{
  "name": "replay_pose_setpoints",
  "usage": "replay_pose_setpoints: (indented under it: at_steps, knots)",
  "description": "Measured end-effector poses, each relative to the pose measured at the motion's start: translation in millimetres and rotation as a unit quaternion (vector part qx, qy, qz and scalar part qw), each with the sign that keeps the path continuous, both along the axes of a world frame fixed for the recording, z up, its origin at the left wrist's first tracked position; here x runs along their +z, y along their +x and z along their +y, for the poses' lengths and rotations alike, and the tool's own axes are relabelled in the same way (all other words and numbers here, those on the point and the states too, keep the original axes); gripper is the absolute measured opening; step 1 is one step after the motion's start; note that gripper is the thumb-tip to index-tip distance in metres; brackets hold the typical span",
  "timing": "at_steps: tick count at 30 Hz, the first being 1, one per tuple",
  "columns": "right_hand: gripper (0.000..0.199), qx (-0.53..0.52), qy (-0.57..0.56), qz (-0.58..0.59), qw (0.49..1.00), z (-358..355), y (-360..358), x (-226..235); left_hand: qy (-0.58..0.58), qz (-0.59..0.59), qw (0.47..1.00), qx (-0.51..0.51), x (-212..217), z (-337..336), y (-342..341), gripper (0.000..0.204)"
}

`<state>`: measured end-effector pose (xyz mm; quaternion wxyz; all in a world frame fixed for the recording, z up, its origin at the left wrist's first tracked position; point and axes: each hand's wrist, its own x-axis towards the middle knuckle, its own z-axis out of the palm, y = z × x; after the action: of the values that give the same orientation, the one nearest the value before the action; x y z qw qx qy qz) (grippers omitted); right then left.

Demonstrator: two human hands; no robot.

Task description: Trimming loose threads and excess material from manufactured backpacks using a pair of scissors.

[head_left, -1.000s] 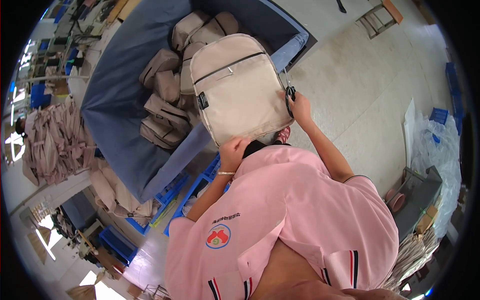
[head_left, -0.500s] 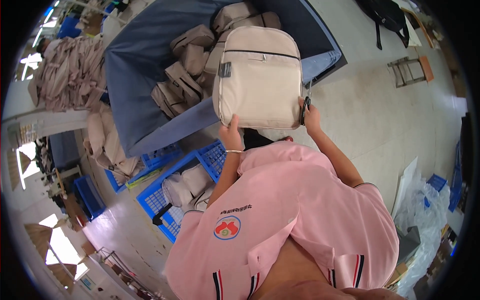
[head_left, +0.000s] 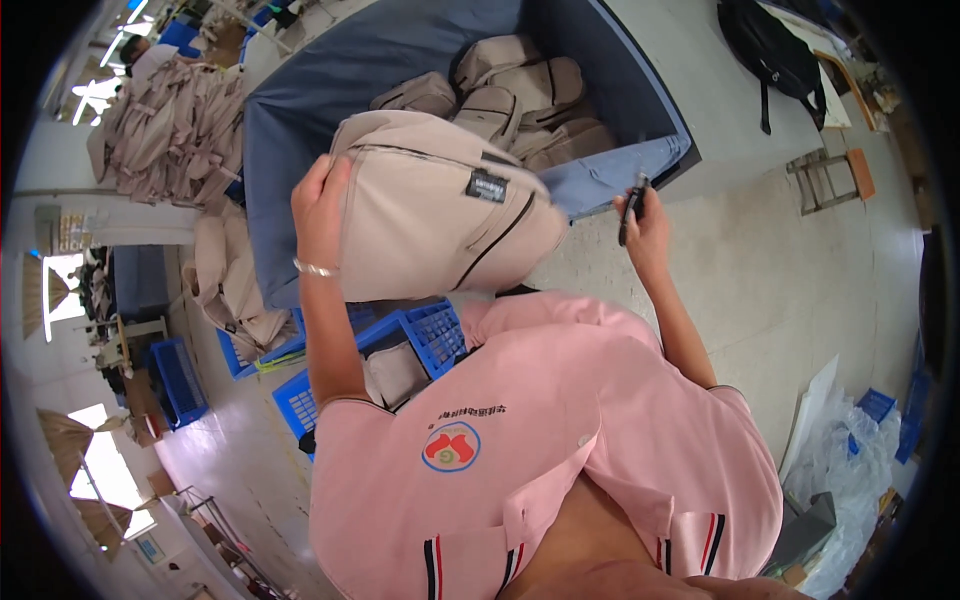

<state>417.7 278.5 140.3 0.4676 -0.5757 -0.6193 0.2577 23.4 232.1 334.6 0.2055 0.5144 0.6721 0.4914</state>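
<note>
Left hand (head_left: pixel 322 205) clamped on beige backpack (head_left: pixel 440 210); right hand (head_left: pixel 648 222) pinching small black tool (head_left: pixel 632 205); best support backpack's underside over blue bin (head_left: pixel 400 60).

Two hands are showing, the left hand (head_left: pixel 322 205) and the right hand (head_left: pixel 648 222). One beige backpack (head_left: pixel 440 215) is sitting up front, and about five more backpacks (head_left: pixel 515 95) are lying in one blue bin (head_left: pixel 330 90), though the exact number is hard to make out. One black tool (head_left: pixel 632 205) is showing, one black backpack (head_left: pixel 770 55) is lying on the floor, three blue crates (head_left: pixel 420 335) are sitting low, and one stool (head_left: pixel 828 175) is standing off right.
</note>
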Motion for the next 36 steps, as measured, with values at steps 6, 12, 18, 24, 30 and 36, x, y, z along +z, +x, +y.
replay_pose_setpoints:
  at_steps: [6,12,18,24,30,36]
  knots:
    - [0.034,0.162,-0.003,-0.091,0.983,-3,-41,-3,-0.090,-0.068,0.986,-0.124,-83,91,-63,0.031]
    - [0.066,0.202,-0.113,-0.193,0.954,14,-78,-15,-0.110,-0.146,0.968,-0.170,-126,143,-81,0.027]
    - [0.070,0.232,-0.078,-0.218,0.945,45,-111,-30,-0.143,-0.154,0.962,-0.177,-148,169,-91,0.023]
    - [0.071,0.241,-0.130,-0.229,0.934,54,-127,-44,-0.172,-0.222,0.940,-0.194,-158,180,-97,0.018]
    - [0.067,0.260,-0.135,-0.197,0.936,70,-134,-34,-0.180,-0.268,0.926,-0.197,-171,186,-105,0.020]
    - [0.057,0.274,-0.159,-0.204,0.926,74,-135,-32,-0.196,-0.286,0.919,-0.187,-179,195,-105,0.021]
